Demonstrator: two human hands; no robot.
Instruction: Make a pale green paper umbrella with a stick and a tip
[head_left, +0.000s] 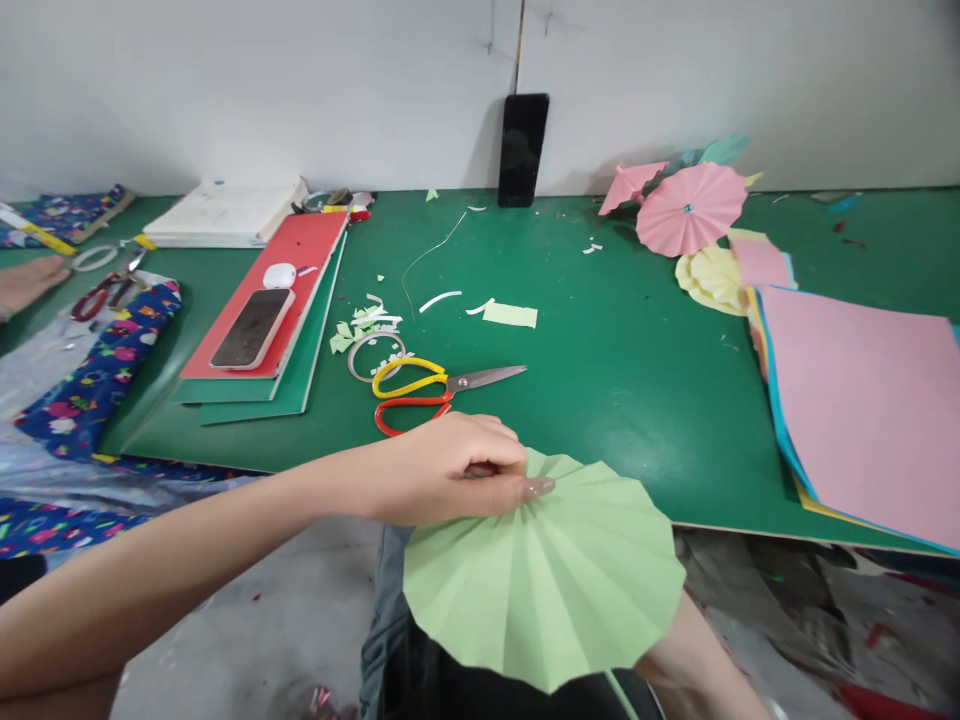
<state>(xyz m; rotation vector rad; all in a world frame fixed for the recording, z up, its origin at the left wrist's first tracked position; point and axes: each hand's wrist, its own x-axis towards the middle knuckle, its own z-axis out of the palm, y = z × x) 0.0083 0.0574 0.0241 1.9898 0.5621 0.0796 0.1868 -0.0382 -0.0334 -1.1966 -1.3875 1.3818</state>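
Observation:
A light green pleated paper disc (pixel 540 590), scalloped at its edge, is held over my lap at the front of the table. My left hand (pixel 480 470) pinches it near its centre, thumb on the upper surface and fingers curled. My right hand (pixel 675 640) is under the disc; only its wrist side shows and its fingers are hidden. A thin green strip or stick (pixel 619 694) pokes out below the rim. Just beyond my left hand lie scissors (pixel 450 385) with one yellow and one red handle, beside a tape ring (pixel 375 357).
Green paper scraps (pixel 360 328) lie near the scissors. Left, a phone (pixel 253 328) rests on red boards (pixel 247 255). Another phone (pixel 523 150) leans on the wall. Pink pleated paper (pixel 694 208) and stacked coloured sheets (pixel 870 400) are right. Another person's hand (pixel 34 285) is far left.

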